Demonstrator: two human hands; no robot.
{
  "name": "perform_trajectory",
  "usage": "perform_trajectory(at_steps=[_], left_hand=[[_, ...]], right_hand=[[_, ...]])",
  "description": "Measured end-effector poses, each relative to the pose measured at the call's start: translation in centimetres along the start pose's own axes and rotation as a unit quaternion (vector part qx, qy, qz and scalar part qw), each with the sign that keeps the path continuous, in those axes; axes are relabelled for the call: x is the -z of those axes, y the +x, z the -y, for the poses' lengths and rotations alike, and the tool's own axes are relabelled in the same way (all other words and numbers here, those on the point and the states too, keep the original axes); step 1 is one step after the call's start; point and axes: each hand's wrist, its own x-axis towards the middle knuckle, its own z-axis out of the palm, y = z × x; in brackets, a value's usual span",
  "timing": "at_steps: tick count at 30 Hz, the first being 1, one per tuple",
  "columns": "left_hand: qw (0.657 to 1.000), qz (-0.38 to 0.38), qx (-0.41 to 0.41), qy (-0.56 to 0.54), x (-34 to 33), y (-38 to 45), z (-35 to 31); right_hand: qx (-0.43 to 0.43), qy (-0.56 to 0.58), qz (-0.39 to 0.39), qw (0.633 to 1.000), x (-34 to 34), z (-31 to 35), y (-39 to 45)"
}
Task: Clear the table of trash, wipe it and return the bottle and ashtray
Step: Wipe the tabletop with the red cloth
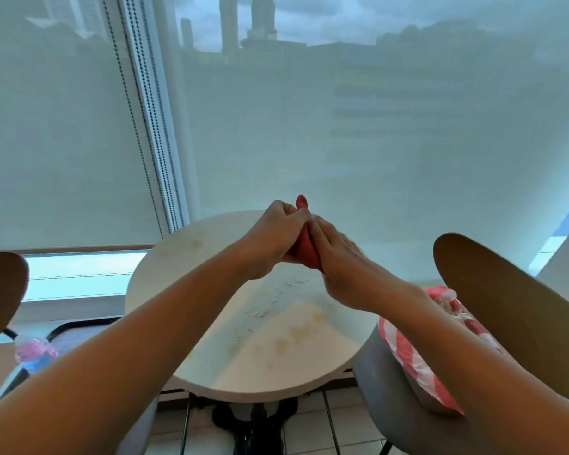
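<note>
Above the round table (211, 372), near its far edge, both hands are joined around a red cloth (306, 247). The left hand (273, 241) has its fingers closed tight on the upper part of the cloth, and a small red end comes out above the knuckles. The right hand (342, 261) grasps the lower part of the same cloth, with the fingers folded over it, so the cloth is pressed between the two hands into a narrow roll. It is held up in the air and does not touch the table top. On the pale table top I can see some wet marks or light crumbs near the middle and some yellowish stains closer to the near edge. At the right side, on the seat of a grey chair (385, 405), lies a red and white striped plastic bag (408, 353), partly hidden behind the right forearm. At the left side, low beside the other chair, a plastic bottle (35, 354) with a pink and blue label stands, well apart from the table; what it stands on I cannot tell. Behind the table a white roller blind (309, 126) covers the window, and tall buildings show above it. The floor under the table has light tiles (309, 431).
</note>
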Motion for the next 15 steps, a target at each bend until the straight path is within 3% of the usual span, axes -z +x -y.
perform_trajectory(at_steps=[5, 9, 12, 15], left_hand=[[0.998, 0.032, 0.019, -0.043, -4.1, 2.9, 0.3], [0.999, 0.017, 0.046, 0.002, -5.4, 5.3, 2.8], [0.99, -0.014, 0.027, 0.139, -4.5, 6.3, 5.3], [0.955, -0.038, -0.033, 0.293, -2.6, 6.4, 6.9]], right_hand=[[-0.01, -0.057, 0.006, 0.998, 0.5, -5.4, -0.6], [-0.05, -0.001, 0.083, 0.995, -1.5, -7.3, -0.7], [-0.069, 0.073, 0.133, 0.986, -3.4, -7.2, -0.9], [-0.058, 0.105, 0.163, 0.979, -4.5, -6.6, -1.0]])
